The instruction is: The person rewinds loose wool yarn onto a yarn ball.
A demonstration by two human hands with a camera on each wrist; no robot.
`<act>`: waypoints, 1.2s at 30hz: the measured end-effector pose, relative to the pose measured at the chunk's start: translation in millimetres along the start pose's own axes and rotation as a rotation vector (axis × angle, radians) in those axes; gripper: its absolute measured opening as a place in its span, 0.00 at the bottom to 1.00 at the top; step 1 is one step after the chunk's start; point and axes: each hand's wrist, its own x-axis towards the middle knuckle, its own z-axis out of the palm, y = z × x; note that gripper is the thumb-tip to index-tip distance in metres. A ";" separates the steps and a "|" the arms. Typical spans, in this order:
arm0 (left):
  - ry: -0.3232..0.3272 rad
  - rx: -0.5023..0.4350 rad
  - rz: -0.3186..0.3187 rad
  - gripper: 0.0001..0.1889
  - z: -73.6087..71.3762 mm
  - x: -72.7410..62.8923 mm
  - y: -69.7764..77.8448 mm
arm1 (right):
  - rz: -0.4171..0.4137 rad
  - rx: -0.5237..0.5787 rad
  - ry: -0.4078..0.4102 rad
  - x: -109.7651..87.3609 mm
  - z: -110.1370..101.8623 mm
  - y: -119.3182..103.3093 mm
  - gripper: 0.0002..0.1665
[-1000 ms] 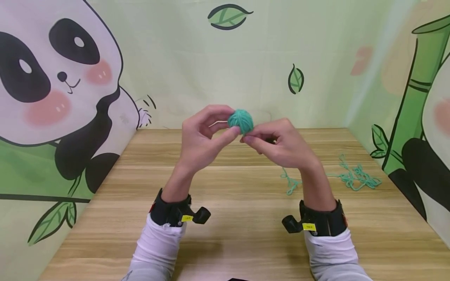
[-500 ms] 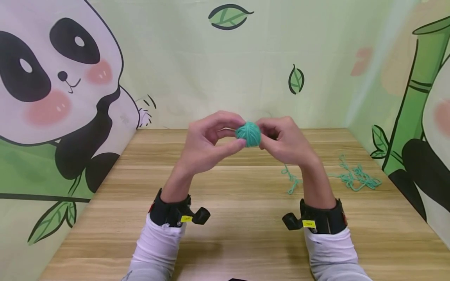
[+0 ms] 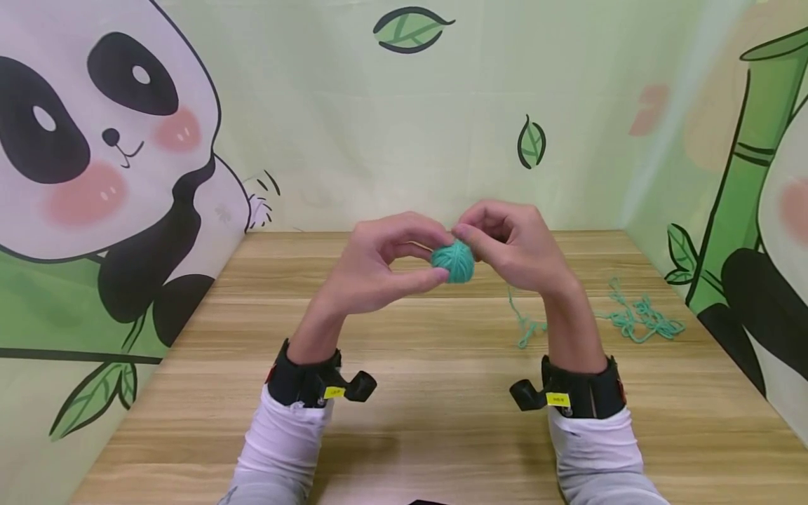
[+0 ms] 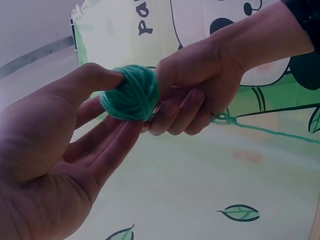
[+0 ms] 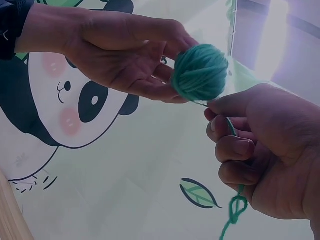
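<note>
A small teal ball of yarn (image 3: pixel 456 264) is held up above the wooden table. My left hand (image 3: pixel 385 263) grips it between the thumb and fingertips, from the left. At its upper right, my right hand (image 3: pixel 514 245) pinches the yarn strand close to the ball. In the right wrist view the strand (image 5: pixel 231 126) runs from the ball (image 5: pixel 201 72) through the curled fingers of the right hand (image 5: pixel 270 150). Below that hand the strand has a small loop (image 5: pixel 238 207). The left wrist view shows the yarn (image 4: pixel 272 131) trailing away past the right hand.
Loose teal yarn (image 3: pixel 647 321) lies in a tangle at the table's right side. A thinner stretch of yarn (image 3: pixel 525 326) lies near the right forearm. The wooden table (image 3: pixel 429 393) meets a cloth backdrop (image 3: pixel 353 105) with pandas and leaves at its back and sides.
The ball and left hand have moved down and to the right. The right hand has passed from below the ball, along its right side, to its upper right.
</note>
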 end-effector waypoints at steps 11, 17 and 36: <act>-0.005 0.196 -0.009 0.18 -0.8 1.6 -3.5 | 0.000 -0.005 0.044 -0.1 -0.7 -2.6 0.07; 0.017 0.256 -0.009 0.17 -1.8 2.2 -5.8 | -0.029 0.005 0.069 -1.1 -0.1 -8.3 0.07; 0.144 0.253 0.055 0.17 -2.4 3.0 -12.9 | -0.197 0.051 0.062 -6.0 -0.1 -16.2 0.08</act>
